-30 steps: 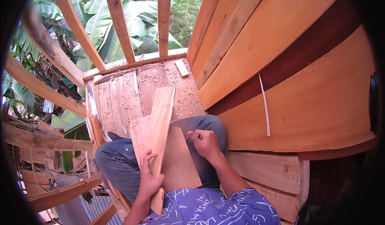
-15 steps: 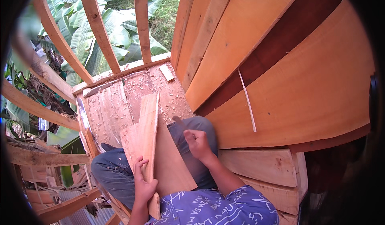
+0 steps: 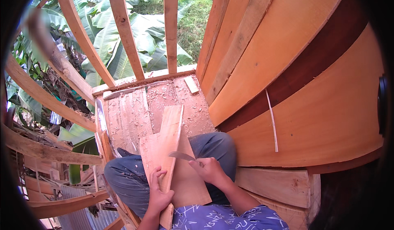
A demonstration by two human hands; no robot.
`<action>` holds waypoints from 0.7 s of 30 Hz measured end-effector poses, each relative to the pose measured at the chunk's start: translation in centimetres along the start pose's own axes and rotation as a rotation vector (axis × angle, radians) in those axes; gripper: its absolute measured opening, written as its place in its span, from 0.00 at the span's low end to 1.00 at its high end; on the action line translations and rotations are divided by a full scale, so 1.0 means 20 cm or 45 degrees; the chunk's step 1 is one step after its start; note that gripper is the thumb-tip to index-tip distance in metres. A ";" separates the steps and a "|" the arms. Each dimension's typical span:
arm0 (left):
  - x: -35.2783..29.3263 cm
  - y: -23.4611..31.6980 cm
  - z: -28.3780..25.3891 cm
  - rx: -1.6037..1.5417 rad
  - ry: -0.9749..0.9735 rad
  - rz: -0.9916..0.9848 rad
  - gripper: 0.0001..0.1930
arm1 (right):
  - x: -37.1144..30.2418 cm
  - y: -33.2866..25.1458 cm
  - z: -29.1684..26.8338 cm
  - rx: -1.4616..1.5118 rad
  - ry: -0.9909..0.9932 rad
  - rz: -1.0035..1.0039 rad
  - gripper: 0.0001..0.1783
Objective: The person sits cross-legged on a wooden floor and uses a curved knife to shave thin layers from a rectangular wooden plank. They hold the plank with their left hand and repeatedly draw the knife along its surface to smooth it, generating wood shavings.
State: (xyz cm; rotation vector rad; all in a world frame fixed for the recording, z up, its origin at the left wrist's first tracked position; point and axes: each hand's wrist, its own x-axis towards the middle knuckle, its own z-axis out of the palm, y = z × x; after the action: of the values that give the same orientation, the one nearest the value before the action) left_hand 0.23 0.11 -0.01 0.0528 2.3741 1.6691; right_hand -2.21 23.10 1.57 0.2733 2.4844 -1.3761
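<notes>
- Shavings (image 3: 160, 91) litter the plank floor (image 3: 131, 112) ahead.
- Your left hand (image 3: 159, 193), partly curled, grips the narrow board (image 3: 173, 133) slanting over your legs (image 3: 129, 178).
- Your right hand (image 3: 208, 169), closed round the knife (image 3: 182, 155), holds its blade across the board's edge; best slice shallowly, clear of your left hand.

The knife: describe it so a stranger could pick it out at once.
Start at the seated person's blue jeans and find the narrow board slanting up between their legs. Just right of it, the right hand grips the knife. Unlike the straight-edged, pale narrow board and wide board beside it, it has a curved grey blade pointing left.
</notes>
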 end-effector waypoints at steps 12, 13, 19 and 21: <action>-0.01 0.02 0.03 -0.066 0.060 -0.033 0.32 | 0.01 -0.04 -0.30 0.002 0.418 -0.075 0.34; 0.00 0.03 0.03 -0.069 0.074 -0.029 0.32 | -0.02 -0.05 -0.28 0.004 0.362 -0.050 0.34; 0.00 0.03 0.02 -0.040 0.063 0.026 0.31 | -0.05 -0.08 -0.19 -0.057 0.153 0.078 0.33; -0.01 0.01 0.00 0.016 0.069 0.039 0.32 | -0.05 -0.04 -0.11 -0.226 0.168 0.061 0.30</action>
State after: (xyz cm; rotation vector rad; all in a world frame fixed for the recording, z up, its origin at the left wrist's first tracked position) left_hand 0.31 0.12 0.29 0.0464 2.4352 1.6904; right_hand -1.80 24.59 3.60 0.3933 2.6679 -1.1435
